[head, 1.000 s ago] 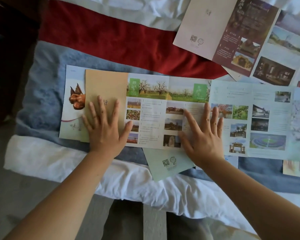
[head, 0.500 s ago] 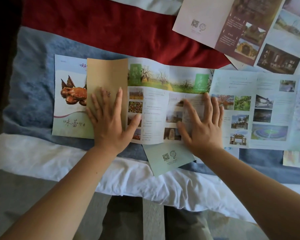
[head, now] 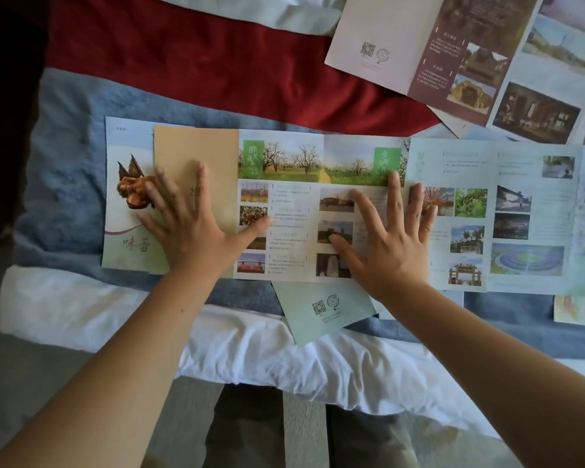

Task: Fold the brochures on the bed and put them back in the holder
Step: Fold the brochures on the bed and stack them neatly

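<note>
A long brochure with a tan panel, orchard photos and small pictures lies unfolded on the bed. My left hand presses flat on its tan panel with fingers spread, partly over a crab-cover brochure underneath. My right hand lies flat with straight fingers on the brochure's right panel, reaching onto a pale blue brochure spread open to the right. A green folded brochure with a QR code pokes out below. No holder is in view.
A maroon-and-white brochure lies open at the top right with more sheets beside it. The bed has a blue blanket, a red runner and a white sheet at its near edge. Floor and my legs show below.
My left hand has slid a little left over the tan panel onto the crab-cover brochure. My right hand has spread wider and stays on the same panel. The camera has shifted slightly.
</note>
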